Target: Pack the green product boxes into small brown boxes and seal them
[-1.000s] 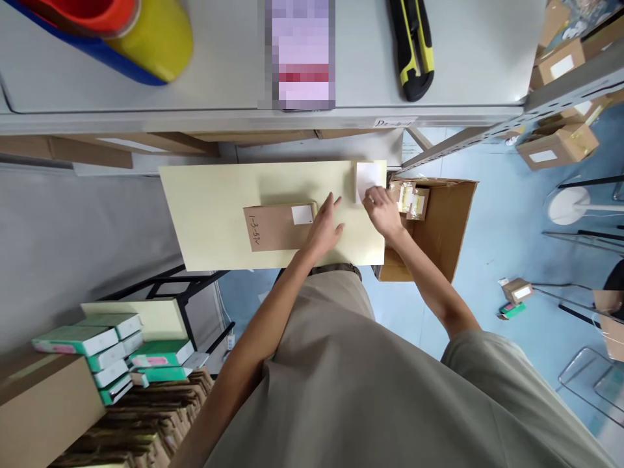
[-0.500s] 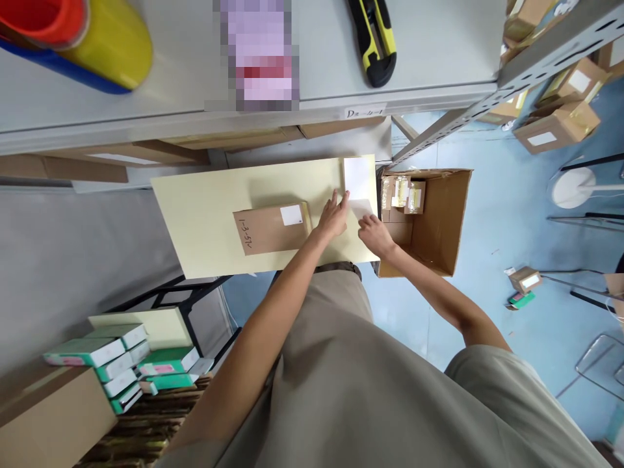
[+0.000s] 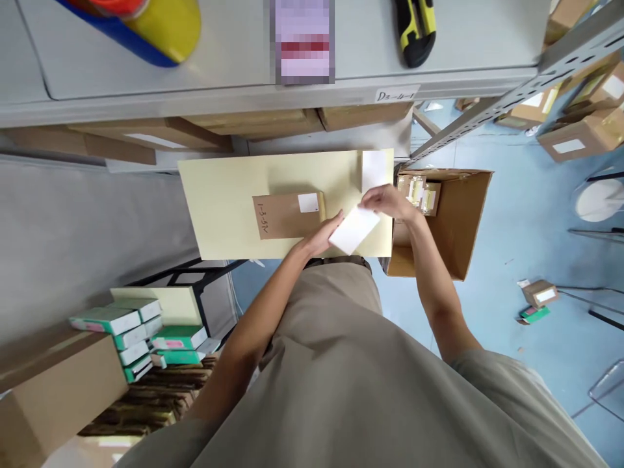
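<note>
A white paper label [image 3: 355, 230] is held at a slant above the cream board [image 3: 219, 195]. My right hand [image 3: 387, 200] pinches its upper corner, fingers closed. At the label's left edge is my left hand [image 3: 319, 238], thumb stretched along it; its other fingers seem to lie behind the paper and are partly hidden. A stack of white labels [image 3: 374, 170] rests at the board's far right corner. Left of my hands lies a flat brown carton [image 3: 283, 218] with handwriting on one end and a white label stuck near the other.
An open cardboard box [image 3: 448, 227] with small taped cartons inside stands right of the board. Above runs a grey shelf [image 3: 234, 71] bearing a yellow-black utility knife [image 3: 416, 32] and a tape roll [image 3: 178, 29]. Green-white boxes [image 3: 131, 338] are stacked lower left.
My right hand has lifted a label off the stack and brought it over the board. My left hand has moved from the stack down and left to the label's edge. The view has shifted.
</note>
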Available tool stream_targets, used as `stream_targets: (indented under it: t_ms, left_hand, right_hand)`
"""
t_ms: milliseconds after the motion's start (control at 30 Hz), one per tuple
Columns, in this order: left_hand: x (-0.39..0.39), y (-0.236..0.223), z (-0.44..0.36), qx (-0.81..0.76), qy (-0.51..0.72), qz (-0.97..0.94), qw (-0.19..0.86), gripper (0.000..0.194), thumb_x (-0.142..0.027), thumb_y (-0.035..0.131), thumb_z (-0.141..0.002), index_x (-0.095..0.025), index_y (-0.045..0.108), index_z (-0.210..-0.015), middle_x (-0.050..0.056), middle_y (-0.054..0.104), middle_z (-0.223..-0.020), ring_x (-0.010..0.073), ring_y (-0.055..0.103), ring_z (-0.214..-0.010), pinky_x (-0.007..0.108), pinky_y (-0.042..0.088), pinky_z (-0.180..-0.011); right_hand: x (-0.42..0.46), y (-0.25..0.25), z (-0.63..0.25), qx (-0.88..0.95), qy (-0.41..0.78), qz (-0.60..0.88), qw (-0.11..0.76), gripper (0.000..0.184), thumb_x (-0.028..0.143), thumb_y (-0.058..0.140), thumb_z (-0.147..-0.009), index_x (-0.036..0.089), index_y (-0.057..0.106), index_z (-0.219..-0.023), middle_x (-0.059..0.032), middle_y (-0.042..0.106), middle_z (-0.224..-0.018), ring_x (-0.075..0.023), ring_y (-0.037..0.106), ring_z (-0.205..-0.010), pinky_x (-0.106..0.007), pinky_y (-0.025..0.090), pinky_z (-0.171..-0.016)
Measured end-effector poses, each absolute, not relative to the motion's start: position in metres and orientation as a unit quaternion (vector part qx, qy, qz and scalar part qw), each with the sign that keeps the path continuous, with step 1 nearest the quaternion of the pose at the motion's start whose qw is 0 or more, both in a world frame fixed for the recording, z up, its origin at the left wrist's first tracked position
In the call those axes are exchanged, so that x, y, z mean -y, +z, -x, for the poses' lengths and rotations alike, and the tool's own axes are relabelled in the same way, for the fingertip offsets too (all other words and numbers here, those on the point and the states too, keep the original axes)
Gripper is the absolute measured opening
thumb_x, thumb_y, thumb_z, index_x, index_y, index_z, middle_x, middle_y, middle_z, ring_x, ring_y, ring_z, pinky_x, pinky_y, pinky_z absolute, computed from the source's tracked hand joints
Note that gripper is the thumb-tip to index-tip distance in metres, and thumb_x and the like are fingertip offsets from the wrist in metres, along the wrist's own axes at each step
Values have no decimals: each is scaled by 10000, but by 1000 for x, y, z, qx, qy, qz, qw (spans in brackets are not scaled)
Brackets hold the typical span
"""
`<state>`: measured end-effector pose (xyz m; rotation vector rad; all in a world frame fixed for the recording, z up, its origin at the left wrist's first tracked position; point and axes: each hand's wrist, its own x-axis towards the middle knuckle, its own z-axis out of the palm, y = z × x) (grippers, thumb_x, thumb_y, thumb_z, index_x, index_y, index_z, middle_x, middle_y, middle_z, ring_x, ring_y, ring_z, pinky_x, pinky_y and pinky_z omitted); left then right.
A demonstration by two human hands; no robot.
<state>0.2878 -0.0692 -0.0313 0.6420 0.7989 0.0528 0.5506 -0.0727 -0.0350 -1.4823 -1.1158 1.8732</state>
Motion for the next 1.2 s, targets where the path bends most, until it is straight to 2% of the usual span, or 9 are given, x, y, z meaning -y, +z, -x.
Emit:
stream_targets:
  t_ms: [100,200,300,467,667,1033,1200]
  left_hand:
    - [70,-15,-257,-410,106,-303,853,625,-667,934,-828,-168,845,-1193,189,834,-1306,376,798,-1240,543,577,-1183]
    - [67,-7,-235,-428,140,-321,833,584,-557,1011,-763,-180,857,-1182,170,840,-1294,368,807,-1224,571,597,-1174]
    - [65,-1,-217,-436,149,-341,819,587,-562,1008,-756,-179,863,-1177,169,851,-1252,366,815,-1202,577,628,-1142]
    - [63,14,-186,-418,136,-396,806,567,-589,960,-821,-167,867,-1188,186,854,-1230,376,822,-1199,542,673,-1068]
    - [60,32,-146,-396,105,-444,797,559,-645,924,-844,-173,881,-1140,189,845,-1267,380,834,-1164,511,706,-983]
    - [44,49,-63,-389,108,-443,801,549,-664,983,-751,-177,865,-977,167,873,-1138,392,828,-1181,507,711,-978]
    - [34,48,-33,-368,119,-449,805,516,-627,984,-763,-163,833,-933,165,873,-1107,381,828,-1167,513,693,-1002]
  right_hand:
    - [66,-44,-540,346,607,628,341,485,589,996,-725,180,760,-836,-15,745,-720,-132,625,-624,-249,513,-561]
    - [62,-46,-525,344,595,631,359,466,553,1008,-746,182,744,-848,-16,749,-749,-136,646,-647,-252,541,-573]
    - [59,-40,-513,361,581,632,364,443,528,1004,-775,188,735,-865,-17,749,-771,-145,669,-674,-264,563,-595]
    - [56,-32,-493,405,555,624,371,387,530,935,-871,210,720,-912,-12,737,-803,-171,710,-750,-304,601,-646]
    - [54,-26,-455,443,518,631,371,386,536,926,-890,223,715,-967,-18,727,-834,-205,738,-838,-339,632,-674]
    - [53,14,-373,440,481,675,345,403,592,891,-921,228,719,-940,-17,730,-827,-183,721,-780,-332,651,-667]
    - [52,27,-333,466,422,725,281,369,577,821,-983,219,738,-1018,-56,768,-923,-226,748,-881,-377,665,-758]
